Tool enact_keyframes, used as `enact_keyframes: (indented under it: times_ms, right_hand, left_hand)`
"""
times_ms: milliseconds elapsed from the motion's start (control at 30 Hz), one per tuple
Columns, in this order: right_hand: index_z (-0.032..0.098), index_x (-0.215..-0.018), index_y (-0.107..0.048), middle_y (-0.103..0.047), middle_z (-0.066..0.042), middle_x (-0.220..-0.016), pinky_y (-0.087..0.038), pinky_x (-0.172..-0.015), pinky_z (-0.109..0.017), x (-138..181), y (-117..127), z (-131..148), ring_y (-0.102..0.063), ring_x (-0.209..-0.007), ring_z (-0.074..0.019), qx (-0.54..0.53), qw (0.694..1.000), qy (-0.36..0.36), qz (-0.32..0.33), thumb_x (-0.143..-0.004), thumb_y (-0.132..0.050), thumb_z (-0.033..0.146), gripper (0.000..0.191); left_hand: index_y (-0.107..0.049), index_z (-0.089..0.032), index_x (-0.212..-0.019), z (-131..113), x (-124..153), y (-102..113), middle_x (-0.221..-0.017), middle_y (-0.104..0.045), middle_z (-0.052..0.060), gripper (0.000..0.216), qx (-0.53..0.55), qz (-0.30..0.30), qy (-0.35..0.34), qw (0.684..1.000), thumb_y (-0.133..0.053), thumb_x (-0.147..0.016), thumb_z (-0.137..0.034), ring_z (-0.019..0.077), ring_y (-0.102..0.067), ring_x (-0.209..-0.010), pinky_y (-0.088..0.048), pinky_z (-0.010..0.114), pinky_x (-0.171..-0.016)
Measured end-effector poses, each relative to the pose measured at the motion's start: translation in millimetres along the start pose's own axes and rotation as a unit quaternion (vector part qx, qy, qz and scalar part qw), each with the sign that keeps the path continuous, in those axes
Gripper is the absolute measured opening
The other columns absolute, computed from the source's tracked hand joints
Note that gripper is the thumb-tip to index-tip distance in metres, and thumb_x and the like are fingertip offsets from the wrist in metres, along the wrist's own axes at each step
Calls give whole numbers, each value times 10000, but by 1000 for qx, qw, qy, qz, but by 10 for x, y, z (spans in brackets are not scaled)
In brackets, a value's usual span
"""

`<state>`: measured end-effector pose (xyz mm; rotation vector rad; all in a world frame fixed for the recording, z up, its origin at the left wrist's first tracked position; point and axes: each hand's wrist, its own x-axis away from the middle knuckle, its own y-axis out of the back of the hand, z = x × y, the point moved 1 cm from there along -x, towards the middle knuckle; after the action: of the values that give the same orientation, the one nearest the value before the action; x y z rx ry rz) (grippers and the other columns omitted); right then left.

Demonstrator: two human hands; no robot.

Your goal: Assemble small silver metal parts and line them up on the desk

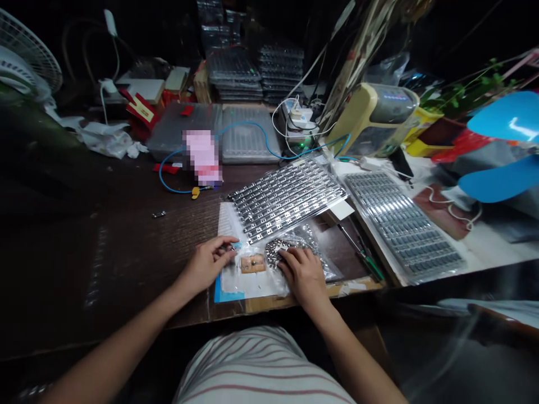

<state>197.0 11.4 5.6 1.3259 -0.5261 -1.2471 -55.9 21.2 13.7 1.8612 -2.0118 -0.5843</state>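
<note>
My left hand (209, 262) is closed in a pinch at the left side of a white sheet (269, 285). Something small and metallic seems to be at its fingertips, too small to make out. My right hand (306, 276) lies with bent fingers on a pile of small shiny metal parts (273, 247) in a clear plastic bag (310, 241); what its fingertips hold is hidden. Between the hands sits a small tan block (252, 264) with little parts on it. Just beyond is a clear tray (290, 196) filled with rows of shiny metal pieces.
A second filled tray (404, 224) lies at the right, beside a green-handled screwdriver (370, 266). One loose metal piece (159, 214) rests on the dark table at left. Stacked trays (236, 73), a blue cable (265, 134) and a blue-bladed fan (501, 179) stand farther out.
</note>
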Motion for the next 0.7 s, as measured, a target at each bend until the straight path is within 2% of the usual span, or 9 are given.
enact_keyframes:
  times_ms: [100, 233, 367, 467, 533, 700]
  right_hand:
    - [227, -946, -670, -655, -44, -895, -359, -687, -317, 15, -42, 6, -534, -824, -188, -28, 999, -15, -14, -910, -543, 284, 144]
    - [237, -926, -688, -646, -46, -930, -386, -718, -309, -11, -95, 14, -539, -847, -181, -63, 995, -32, -65, -904, -553, 290, 146]
    - [234, -991, -674, -658, -44, -899, -404, -735, -309, -9, -106, -6, -552, -832, -176, -87, 992, -33, -85, -910, -540, 252, 157]
    - [205, -962, -656, -678, -39, -883, -409, -746, -311, 5, -109, -18, -574, -823, -173, -109, 990, -37, -83, -918, -516, 218, 147]
    - [195, -960, -646, -683, -45, -906, -415, -752, -313, 14, -117, -28, -586, -842, -177, -120, 988, -41, -87, -921, -496, 200, 156]
    - [200, -1099, -615, -684, -57, -996, -421, -759, -312, 36, -124, -56, -599, -900, -177, -129, 987, -21, -89, -937, -431, 159, 250]
  left_hand:
    - [-690, -204, -893, -79, 94, -181, -812, -687, 34, 137, -41, -12, -38, 998, -626, -801, -283, 152, -630, -690, -510, 247, -601]
    - [-697, -218, -902, -138, 139, -323, -871, -672, 43, 116, -69, -18, -93, 993, -610, -832, -250, 162, -631, -790, -504, 263, -687]
    - [-701, -219, -910, -136, 156, -375, -859, -666, 40, 116, -89, -19, -115, 989, -621, -834, -251, 163, -622, -809, -490, 279, -735]
    - [-707, -220, -908, -116, 162, -393, -849, -663, 40, 121, -108, -17, -123, 986, -628, -831, -270, 162, -618, -799, -489, 280, -739]
    - [-708, -218, -909, -108, 164, -402, -844, -659, 42, 126, -126, -16, -130, 983, -625, -834, -276, 163, -612, -796, -487, 285, -741]
    - [-703, -194, -884, -130, 162, -416, -823, -641, 46, 115, -148, -13, -131, 980, -619, -838, -257, 164, -596, -783, -482, 286, -725]
